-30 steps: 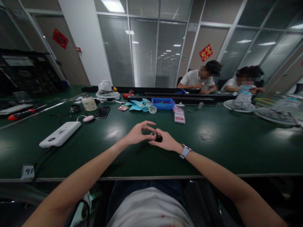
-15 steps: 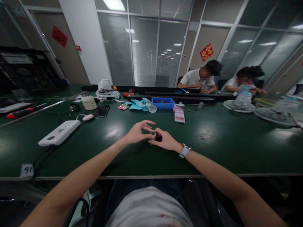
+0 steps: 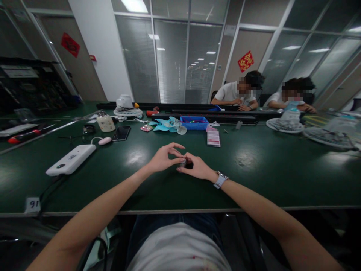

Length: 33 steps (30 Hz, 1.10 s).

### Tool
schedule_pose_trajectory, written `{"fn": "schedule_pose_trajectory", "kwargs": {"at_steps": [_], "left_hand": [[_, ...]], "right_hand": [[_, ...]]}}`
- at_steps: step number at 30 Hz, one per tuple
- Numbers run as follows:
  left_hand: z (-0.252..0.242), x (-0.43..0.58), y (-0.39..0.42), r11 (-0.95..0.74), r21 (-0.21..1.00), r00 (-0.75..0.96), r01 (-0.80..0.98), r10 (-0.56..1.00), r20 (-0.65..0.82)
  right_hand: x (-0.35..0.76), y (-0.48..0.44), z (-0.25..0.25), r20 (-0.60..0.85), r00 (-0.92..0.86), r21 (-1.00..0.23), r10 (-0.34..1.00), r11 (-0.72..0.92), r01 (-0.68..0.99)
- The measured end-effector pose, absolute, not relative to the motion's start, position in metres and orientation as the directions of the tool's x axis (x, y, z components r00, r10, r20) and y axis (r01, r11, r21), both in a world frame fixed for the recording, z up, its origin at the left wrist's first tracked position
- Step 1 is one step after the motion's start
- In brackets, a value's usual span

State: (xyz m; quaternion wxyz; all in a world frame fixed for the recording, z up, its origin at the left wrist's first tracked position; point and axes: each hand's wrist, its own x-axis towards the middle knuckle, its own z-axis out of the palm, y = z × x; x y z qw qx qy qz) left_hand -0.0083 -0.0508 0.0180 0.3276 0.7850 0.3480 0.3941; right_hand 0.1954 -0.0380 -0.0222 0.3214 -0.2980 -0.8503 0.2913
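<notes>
- The table (image 3: 267,169) is a long dark green bench with a dull shine. It stands in an office walled with glass panels and blinds, and two red paper signs hang on the walls.
- Far left of the blue tray (image 3: 194,123), at the near table edge, a small label (image 3: 32,204) reads "91".
- Left of the tray and nearer the person lies a white box (image 3: 71,160) with a cable. Beyond it are a pale jar (image 3: 105,122) and a dark phone (image 3: 122,133).
- Just left of the tray lies a teal fan blade (image 3: 165,125).
- In front of the tray, well apart from it, the left hand (image 3: 163,159) pinches the small part (image 3: 183,162) from the left with thumb and forefinger. Its other fingers are raised and curled.
- The small part sits between the two hands, just above the table. It is a short, round, silvery piece with a dark bit on its right side, too small to tell more.
- The right hand (image 3: 197,167) closes on the same part from the right, with the thumb low and the fingers over the top. A white watch (image 3: 220,179) is on that wrist.
- Right of the tray and behind it, two co-workers (image 3: 237,94) sit at the far side of the table.
- Far right of the tray lie white fan grilles (image 3: 284,126).
</notes>
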Motion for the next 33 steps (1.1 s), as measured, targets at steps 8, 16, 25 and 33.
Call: {"fn": "schedule_pose_trajectory", "kwargs": {"at_steps": [8, 16, 25, 33], "left_hand": [[0.009, -0.002, -0.053, -0.592, 0.705, 0.356, 0.389, 0.803, 0.477], [0.004, 0.003, -0.049, -0.582, 0.76, 0.368, 0.291, 0.801, 0.472], [0.004, -0.002, -0.045, -0.525, 0.802, 0.354, 0.284, 0.835, 0.421], [0.012, -0.014, -0.041, -0.45, 0.858, 0.453, 0.247, 0.836, 0.308]], "right_hand": [[0.195, -0.04, -0.019, 0.36, -0.611, -0.672, 0.705, 0.65, 0.355], [0.194, -0.036, -0.026, 0.398, -0.618, -0.672, 0.678, 0.674, 0.307], [0.194, -0.039, -0.021, 0.37, -0.611, -0.668, 0.7, 0.658, 0.349], [0.195, -0.04, -0.02, 0.359, -0.603, -0.684, 0.713, 0.64, 0.349]]}}
